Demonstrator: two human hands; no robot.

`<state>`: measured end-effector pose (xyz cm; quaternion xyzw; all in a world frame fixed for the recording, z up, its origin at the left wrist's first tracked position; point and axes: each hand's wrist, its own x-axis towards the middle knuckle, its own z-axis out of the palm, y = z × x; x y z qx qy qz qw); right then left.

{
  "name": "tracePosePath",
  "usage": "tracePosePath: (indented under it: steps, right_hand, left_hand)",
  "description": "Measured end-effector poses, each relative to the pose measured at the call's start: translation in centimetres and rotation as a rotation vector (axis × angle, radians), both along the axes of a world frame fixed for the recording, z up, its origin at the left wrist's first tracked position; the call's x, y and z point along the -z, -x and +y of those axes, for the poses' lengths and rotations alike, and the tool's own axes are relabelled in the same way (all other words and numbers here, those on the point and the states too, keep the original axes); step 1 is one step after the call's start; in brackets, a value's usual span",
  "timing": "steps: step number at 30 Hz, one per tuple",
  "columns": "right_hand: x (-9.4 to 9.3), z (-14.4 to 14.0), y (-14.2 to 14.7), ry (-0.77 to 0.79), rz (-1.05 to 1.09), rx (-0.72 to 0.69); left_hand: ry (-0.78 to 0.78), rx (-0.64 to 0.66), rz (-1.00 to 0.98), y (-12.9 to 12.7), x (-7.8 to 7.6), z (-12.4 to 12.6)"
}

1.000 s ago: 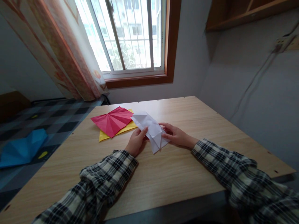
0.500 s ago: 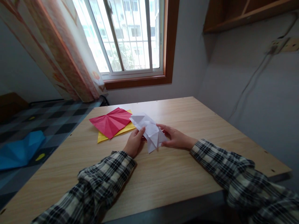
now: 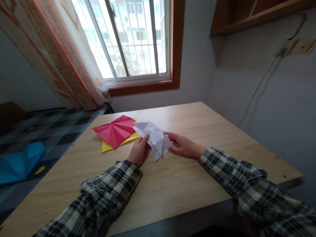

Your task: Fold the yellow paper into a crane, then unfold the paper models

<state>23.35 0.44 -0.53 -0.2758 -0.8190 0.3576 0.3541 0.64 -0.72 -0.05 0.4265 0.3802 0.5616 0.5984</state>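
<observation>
A folded sheet of white paper point(image 3: 155, 134) is held above the tabletop between my two hands. My left hand point(image 3: 139, 149) grips its left edge, thumb on top and fingers underneath, partly hidden. On the other side, my right hand point(image 3: 182, 144) pinches the right edge with thumb and fingers. The paper shows several creases and raised flaps, with one point hanging toward me. Just behind and left of it lies a creased red paper point(image 3: 116, 130), resting on a yellow paper point(image 3: 108, 147).
The wooden table point(image 3: 158, 194) spans the middle. To the left, a blue folded paper point(image 3: 23, 161) lies on a checked cloth point(image 3: 66, 125). A window point(image 3: 133, 39) and curtain point(image 3: 61, 52) are at the back. A cable point(image 3: 256, 89) hangs on the right wall.
The whole view has shifted slightly, so the table and papers appear a little further left. Both hands keep their hold on the white paper, with hardly any change in its shape.
</observation>
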Motion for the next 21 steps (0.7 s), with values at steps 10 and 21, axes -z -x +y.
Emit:
tracePosePath:
  steps: [10,21]
  right_hand:
    - [0.12,-0.04,-0.29,-0.105,-0.084,0.063]
    - [-0.09,0.02,-0.39,-0.139,-0.088,0.093]
  left_hand:
    - [0.057,-0.027,-0.028,0.18,-0.46,-0.33]
    - [0.129,-0.044,-0.037,0.33,-0.89,-0.5]
